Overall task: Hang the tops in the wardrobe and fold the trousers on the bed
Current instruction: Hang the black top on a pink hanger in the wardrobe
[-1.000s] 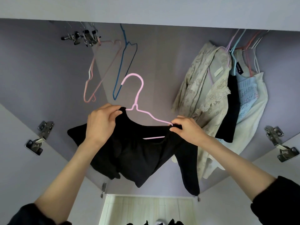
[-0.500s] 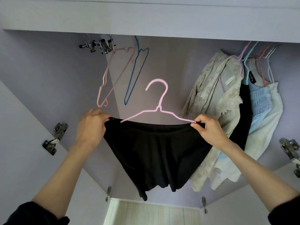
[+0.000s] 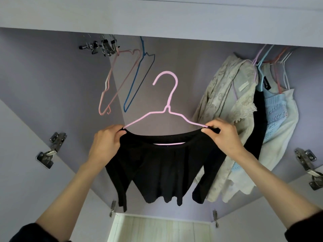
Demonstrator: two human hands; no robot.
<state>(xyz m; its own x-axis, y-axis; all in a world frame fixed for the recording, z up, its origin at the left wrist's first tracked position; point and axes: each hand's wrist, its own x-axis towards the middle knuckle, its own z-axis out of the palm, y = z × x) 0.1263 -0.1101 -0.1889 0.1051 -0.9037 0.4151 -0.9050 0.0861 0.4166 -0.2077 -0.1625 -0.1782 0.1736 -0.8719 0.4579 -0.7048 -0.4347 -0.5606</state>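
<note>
Since a moment ago you have spread the black top (image 3: 166, 165) out flat along the pink hanger (image 3: 167, 109) and squared both to your view; earlier it hung bunched with one shoulder dragged low, and now both shoulders sit on the hanger's ends. Your left hand (image 3: 104, 145) pinches the left shoulder seam against the wire, and your right hand (image 3: 225, 135) pinches the right one, so each grip is closed on cloth and hanger together. I judge the top is dressed and ready to go up. Its long axis, shoulder to shoulder, runs level across the wardrobe opening, with the hem and sleeves hanging straight below the hanger. The hook points up and curls left, below the empty blue hanger (image 3: 138, 81) and left of the hung clothes (image 3: 244, 119), not yet on any rail.
</note>
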